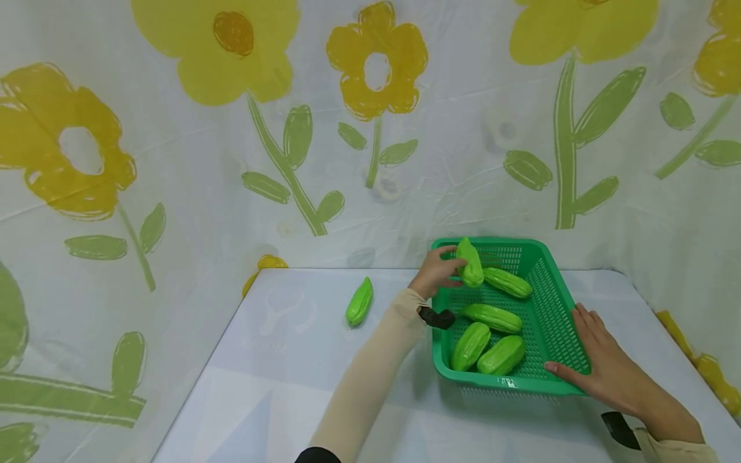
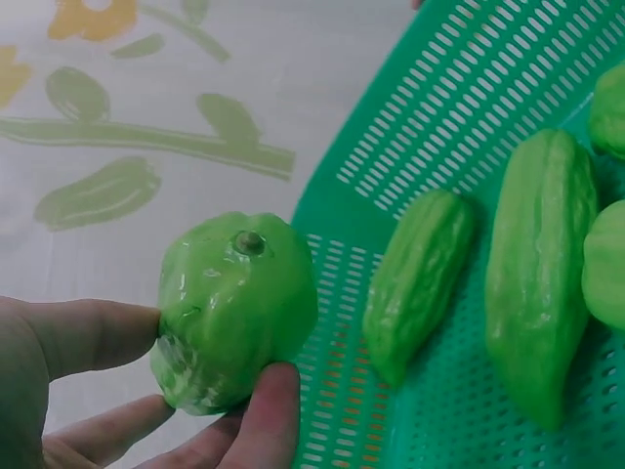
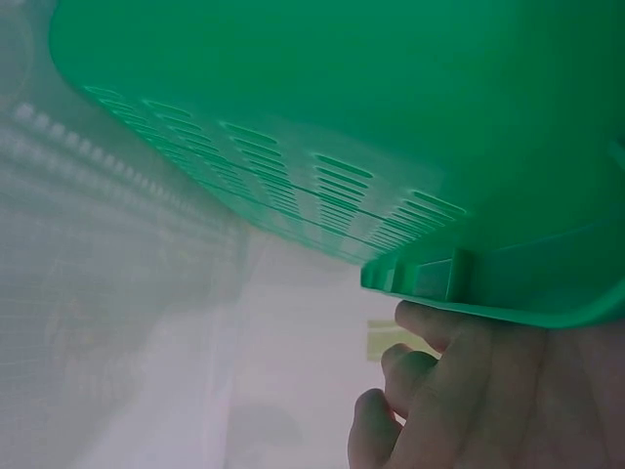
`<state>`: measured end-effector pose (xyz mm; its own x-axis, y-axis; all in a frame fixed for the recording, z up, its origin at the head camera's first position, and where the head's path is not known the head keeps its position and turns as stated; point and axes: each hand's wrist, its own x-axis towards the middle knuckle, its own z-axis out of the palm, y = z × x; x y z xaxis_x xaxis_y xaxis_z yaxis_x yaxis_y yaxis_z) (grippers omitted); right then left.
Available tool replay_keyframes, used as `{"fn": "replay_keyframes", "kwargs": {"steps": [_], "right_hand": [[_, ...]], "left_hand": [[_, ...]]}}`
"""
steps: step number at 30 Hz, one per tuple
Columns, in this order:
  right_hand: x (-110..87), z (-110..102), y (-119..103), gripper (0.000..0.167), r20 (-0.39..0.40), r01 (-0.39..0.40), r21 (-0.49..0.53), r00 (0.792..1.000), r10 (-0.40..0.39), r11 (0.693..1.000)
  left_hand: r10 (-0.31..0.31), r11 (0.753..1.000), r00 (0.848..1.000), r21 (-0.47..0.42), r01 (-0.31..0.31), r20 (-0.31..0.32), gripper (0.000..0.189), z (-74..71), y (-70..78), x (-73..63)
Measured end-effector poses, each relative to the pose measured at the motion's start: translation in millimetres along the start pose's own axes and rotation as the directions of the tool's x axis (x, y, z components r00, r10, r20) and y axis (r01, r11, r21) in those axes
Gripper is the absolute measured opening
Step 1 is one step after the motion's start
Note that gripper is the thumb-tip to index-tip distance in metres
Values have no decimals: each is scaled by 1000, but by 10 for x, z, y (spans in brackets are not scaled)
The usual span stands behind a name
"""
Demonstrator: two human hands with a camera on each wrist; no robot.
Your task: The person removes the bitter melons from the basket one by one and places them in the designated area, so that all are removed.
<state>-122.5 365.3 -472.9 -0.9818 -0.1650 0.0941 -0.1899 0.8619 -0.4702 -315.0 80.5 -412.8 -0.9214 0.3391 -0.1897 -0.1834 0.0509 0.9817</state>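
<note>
My left hand pinches a light green, ridged bitter melon between thumb and fingers, over the far left corner of a green plastic basket. In the left wrist view, the held bitter melon shows its stem end. Several more bitter melons lie in the basket, among them one at the far side and one at the near side. On the basket's right side, my right hand holds the rim, thumb over it and fingers along the outside. The right wrist view shows these fingers below the rim.
A single bitter melon lies on the white table, left of the basket. Behind the table hangs a white cloth printed with yellow flowers and green leaves, and it continues down both sides.
</note>
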Motion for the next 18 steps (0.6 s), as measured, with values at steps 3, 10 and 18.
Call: {"fn": "replay_keyframes", "kwargs": {"steps": [3, 10, 18], "right_hand": [[1, -2, -3, 114, 5, 1, 3, 1000, -1, 1000], [7, -1, 4, 114, 8, 1, 1, 1000, -1, 1000], [0, -8, -24, 114, 16, -11, 11, 1000, 11, 1000]], "left_hand": [[-3, 1000, 1000, 13, 3, 10, 58, -45, 41, -35], [-13, 1000, 1000, 24, 13, 7, 57, -174, 75, -75], [15, 999, 1000, 36, -15, -12, 56, -394, 88, -134]]}}
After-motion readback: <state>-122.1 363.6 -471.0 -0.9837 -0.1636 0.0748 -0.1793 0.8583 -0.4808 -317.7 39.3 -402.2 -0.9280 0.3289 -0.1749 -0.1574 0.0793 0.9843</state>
